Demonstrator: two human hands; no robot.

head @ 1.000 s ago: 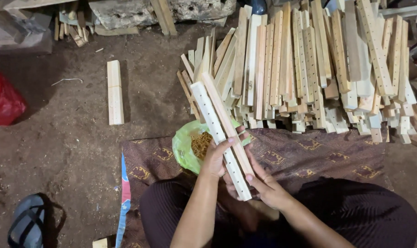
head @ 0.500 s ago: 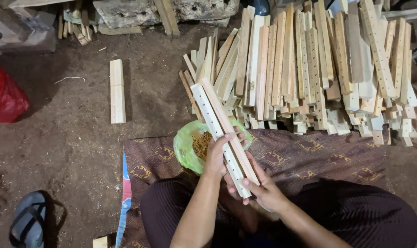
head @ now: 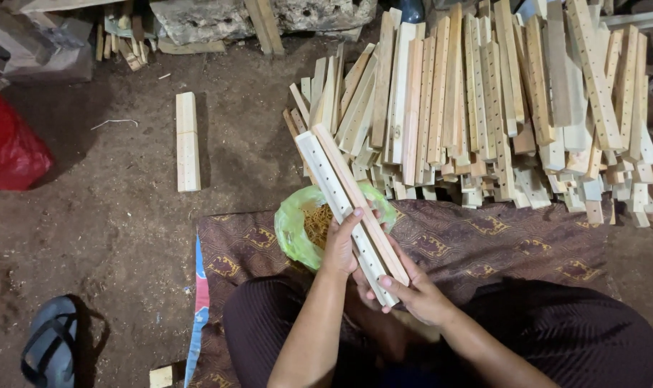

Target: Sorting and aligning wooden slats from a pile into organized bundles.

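Note:
Both my hands hold a pair of long pale wooden slats [head: 339, 179] with a row of drilled holes, pressed side by side and tilted up to the left. My left hand [head: 340, 246] wraps the slats from the left at their lower part. My right hand [head: 415, 291] grips their bottom end from the right, thumb on top. Just behind the slats lies a green plastic bag [head: 293, 227] with small brownish pieces in it, on a patterned brown cloth [head: 484, 233] in front of my lap.
A big heap of similar drilled slats [head: 484, 108] lies ahead on the dirt floor. One single slat [head: 188, 141] lies apart on the left. A red bag [head: 7, 147] is at the far left, a grey sandal [head: 50, 350] at bottom left, scrap wood and stone along the top.
The slats stay in both hands with nearly the same tilt; my left fingers have shifted slightly along them. Nothing else has moved.

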